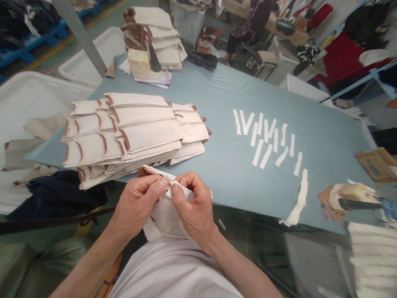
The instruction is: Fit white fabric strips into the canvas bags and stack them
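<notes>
One cream cloth piece (167, 215) is being held between the left hand (136, 200) and the right hand (197, 207), at the near edge of the blue table (220, 165) and in front of the shirt (173, 269). Its upper edge is being pinched by both sets of fingers, each thumb being pressed toward its forefinger, with the fingertips being set close beside each other. Fine detail at the pinch is being hidden by the thumbs. The pinched edge is being slanted from beyond the left fingers down toward the right hand, while the body of the piece is being suspended below the fingers, toward the shirt; its long axis cannot be told. The cloth stack (145, 132) is being supported by the table, nearer to the left hand; loose white strips (276, 140) are being supported farther out, nearer to the right hand.
</notes>
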`<state>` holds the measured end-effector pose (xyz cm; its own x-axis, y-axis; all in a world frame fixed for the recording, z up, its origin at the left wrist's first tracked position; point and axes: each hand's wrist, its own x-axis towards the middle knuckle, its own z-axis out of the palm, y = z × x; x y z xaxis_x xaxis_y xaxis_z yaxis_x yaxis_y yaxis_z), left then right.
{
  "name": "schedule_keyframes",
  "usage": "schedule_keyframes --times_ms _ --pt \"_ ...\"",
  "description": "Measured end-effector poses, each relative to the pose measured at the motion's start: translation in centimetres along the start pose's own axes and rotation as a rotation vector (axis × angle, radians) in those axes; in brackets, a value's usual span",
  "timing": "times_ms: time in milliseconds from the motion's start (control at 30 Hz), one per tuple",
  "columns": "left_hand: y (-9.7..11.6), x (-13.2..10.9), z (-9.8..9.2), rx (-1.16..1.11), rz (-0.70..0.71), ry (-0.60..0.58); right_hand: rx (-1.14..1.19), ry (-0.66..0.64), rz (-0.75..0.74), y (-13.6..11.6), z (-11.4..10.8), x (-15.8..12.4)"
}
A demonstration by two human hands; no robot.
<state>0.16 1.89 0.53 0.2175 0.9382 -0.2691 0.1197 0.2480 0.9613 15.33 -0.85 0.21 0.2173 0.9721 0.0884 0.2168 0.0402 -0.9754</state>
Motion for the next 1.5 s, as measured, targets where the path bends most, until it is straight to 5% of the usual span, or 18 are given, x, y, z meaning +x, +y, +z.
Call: schedule_keyframes --times_ms 267,533,767,933,1200,1500 --pt "-1.0 -0.4 0.0 -0.056 0.051 -0.013 -0.020 0.060 0.036 0.6 0.7 -0.5" --pt "-0.8 -0.9 -1.2 -0.121 0.075 -0.204 -0.079 0.101 -0.159 1.4 0.8 -1.2" --pt "1.0 -1.5 0.7 0.043 0.100 -0.034 -0.020 0.108 -0.214 1.9 0.9 -1.6" --pt "1.8 -2.5 1.9 0.219 0.162 0.136 0.217 -0.022 -0.025 1.9 0.7 -2.2" --pt "1.9 -2.6 1.7 0.233 0.221 0.095 0.378 -0.150 0.148 1.3 -0.2 -2.4" --pt "3.3 -3.3 2.0 0.109 0.360 -0.030 0.712 -0.614 0.558 0.4 -2.6 -1.1"
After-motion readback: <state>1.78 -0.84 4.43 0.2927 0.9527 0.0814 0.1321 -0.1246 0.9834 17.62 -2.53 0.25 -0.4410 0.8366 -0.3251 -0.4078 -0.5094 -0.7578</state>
